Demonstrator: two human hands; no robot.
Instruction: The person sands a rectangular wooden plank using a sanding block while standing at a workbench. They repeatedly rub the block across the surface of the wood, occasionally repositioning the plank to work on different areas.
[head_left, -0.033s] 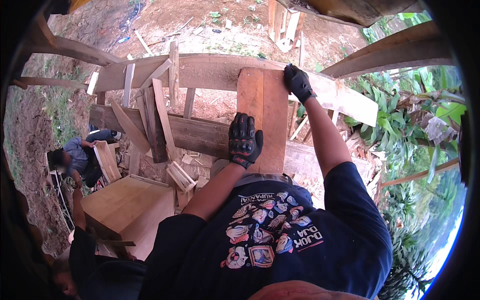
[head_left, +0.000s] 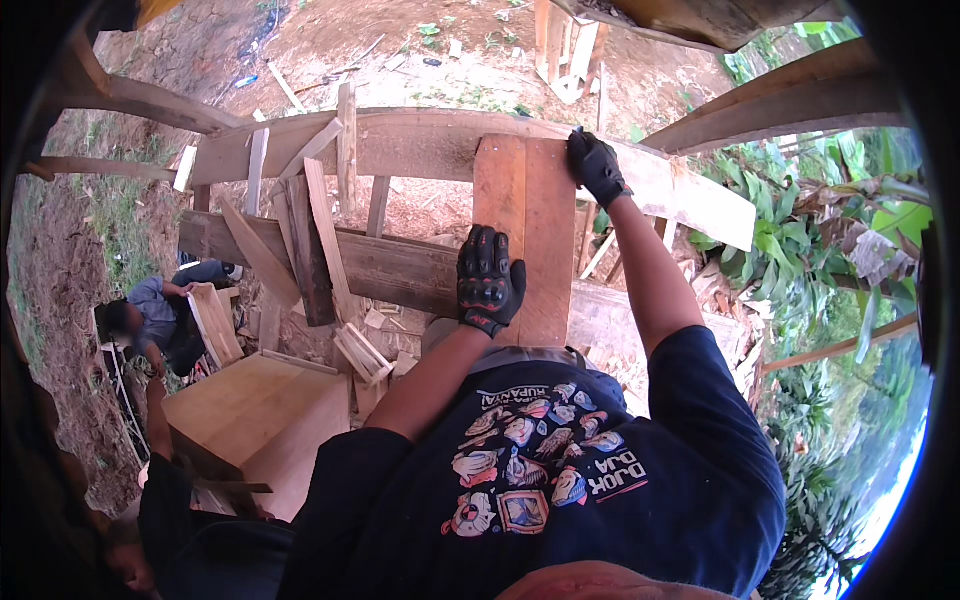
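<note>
A reddish-brown wooden panel (head_left: pixel 548 230), seemingly two boards side by side, lies across two long planks and reaches back toward my waist. My left hand (head_left: pixel 488 280), in a black glove with red marks, rests flat on the panel's left side with its fingers stretched forward. At the far right corner, my right hand (head_left: pixel 597 168), also in a black glove, is closed against the panel's edge. Its fingers are curled, and what they may hold is hidden.
The far plank (head_left: pixel 410 145) and near plank (head_left: pixel 390 265) form a bench, with loose wood strips (head_left: pixel 325 235) leaning at left. A large wooden box (head_left: pixel 255 400) stands at lower left. Two other people are on that side, one seated (head_left: pixel 150 318). Leafy plants (head_left: pixel 800 240) grow at right.
</note>
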